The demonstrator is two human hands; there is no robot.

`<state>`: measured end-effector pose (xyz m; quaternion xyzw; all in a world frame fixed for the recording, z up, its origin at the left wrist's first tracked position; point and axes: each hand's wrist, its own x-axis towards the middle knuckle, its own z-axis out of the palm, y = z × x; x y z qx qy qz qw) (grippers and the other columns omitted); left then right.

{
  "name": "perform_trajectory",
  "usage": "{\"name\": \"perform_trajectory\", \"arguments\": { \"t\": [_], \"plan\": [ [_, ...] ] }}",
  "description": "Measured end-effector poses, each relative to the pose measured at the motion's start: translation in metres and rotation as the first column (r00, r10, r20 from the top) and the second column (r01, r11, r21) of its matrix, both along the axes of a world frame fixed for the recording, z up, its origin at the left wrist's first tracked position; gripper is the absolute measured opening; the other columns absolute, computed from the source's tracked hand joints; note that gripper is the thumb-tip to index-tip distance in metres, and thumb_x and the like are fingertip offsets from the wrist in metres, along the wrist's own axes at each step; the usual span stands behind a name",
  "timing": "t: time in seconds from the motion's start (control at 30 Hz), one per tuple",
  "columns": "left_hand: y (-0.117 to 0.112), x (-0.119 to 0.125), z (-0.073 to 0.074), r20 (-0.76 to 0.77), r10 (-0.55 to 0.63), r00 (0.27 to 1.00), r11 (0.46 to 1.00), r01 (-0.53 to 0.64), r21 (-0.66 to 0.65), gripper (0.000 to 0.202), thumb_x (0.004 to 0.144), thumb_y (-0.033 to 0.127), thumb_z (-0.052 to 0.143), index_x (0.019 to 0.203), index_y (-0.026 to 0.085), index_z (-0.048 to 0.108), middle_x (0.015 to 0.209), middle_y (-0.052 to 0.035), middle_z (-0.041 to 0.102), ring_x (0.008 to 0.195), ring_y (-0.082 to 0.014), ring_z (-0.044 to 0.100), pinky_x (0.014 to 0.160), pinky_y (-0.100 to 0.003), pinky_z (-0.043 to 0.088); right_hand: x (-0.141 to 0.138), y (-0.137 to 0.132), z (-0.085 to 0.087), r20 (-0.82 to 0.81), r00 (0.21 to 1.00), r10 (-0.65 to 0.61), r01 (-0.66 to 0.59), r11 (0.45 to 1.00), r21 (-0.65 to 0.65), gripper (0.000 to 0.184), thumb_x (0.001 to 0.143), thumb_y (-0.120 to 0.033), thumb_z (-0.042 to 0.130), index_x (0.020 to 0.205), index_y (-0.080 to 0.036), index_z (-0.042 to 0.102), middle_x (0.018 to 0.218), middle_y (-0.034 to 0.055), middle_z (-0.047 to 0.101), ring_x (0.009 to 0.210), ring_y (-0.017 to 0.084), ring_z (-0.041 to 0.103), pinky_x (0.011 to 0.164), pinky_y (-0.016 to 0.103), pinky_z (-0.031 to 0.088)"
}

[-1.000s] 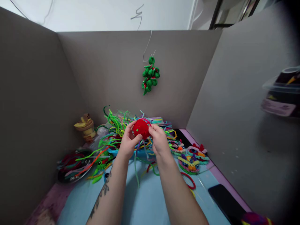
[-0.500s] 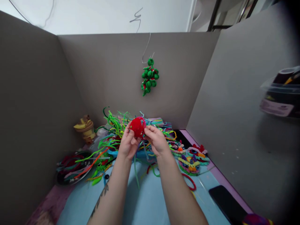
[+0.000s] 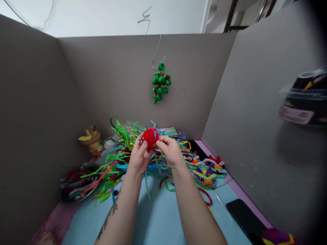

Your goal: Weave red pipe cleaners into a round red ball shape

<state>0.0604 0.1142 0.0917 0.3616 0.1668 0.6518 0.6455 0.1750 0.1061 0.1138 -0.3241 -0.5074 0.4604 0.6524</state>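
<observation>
A red, fuzzy round piece [image 3: 149, 138], apparently made of pipe cleaners and dotted with small light specks, is held up above the table. My left hand [image 3: 139, 154] is closed on its left side, thumb in front. A pink pipe cleaner [image 3: 156, 133] curves along the right edge of the piece. The fingers of my right hand [image 3: 170, 151] pinch that edge, where the pink strand meets them; the exact grip is partly hidden. Just behind both hands lies a heap of colourful pipe cleaners [image 3: 125, 134] in a blue tray [image 3: 155, 168].
Finished-looking pipe-cleaner pieces [image 3: 206, 177] lie to the right, near a red ring [image 3: 205, 196] and a black phone [image 3: 245, 217]. A metal bowl [image 3: 79, 197] and a tan pot-like object [image 3: 92, 141] stand left. A green ornament [image 3: 160, 83] hangs on the grey partition [image 3: 114, 75].
The view has shifted slightly. The right fingers have moved a little down and left along the edge of the red piece, and the piece has turned slightly. Both hands keep their hold.
</observation>
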Motion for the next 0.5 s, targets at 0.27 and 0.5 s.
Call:
{"name": "perform_trajectory", "arguments": {
  "t": [0.27, 0.5],
  "plan": [
    [-0.001, 0.0018, -0.0004, -0.023, -0.01, 1.0, 1.0, 0.01, -0.006, 0.036, 0.078, 0.027, 0.067, 0.113, 0.027, 0.055, 0.114, -0.002, 0.064, 0.094, -0.0145, 0.061, 0.07, -0.022, 0.047, -0.0021, 0.004, -0.0069, -0.049, 0.998, 0.025, -0.025, 1.0, -0.001, 0.015, 0.065, -0.029, 0.065, 0.061, -0.017, 0.057, 0.058, -0.0053, 0.055, 0.053, 0.009, 0.044, 0.057, 0.023, 0.038],
    [-0.0013, 0.0024, -0.0018, -0.066, -0.035, 0.997, 0.999, 0.034, -0.02, 0.041, 0.077, 0.028, 0.068, 0.115, 0.027, 0.054, 0.109, -0.0015, 0.064, 0.081, -0.0123, 0.062, 0.061, -0.02, 0.046, 0.0025, 0.0078, -0.01, -0.117, 0.993, 0.005, -0.007, 1.0, -0.019, 0.016, 0.065, -0.031, 0.069, 0.066, -0.017, 0.062, 0.061, -0.0039, 0.059, 0.055, 0.01, 0.049, 0.06, 0.024, 0.041]
  ]
}}
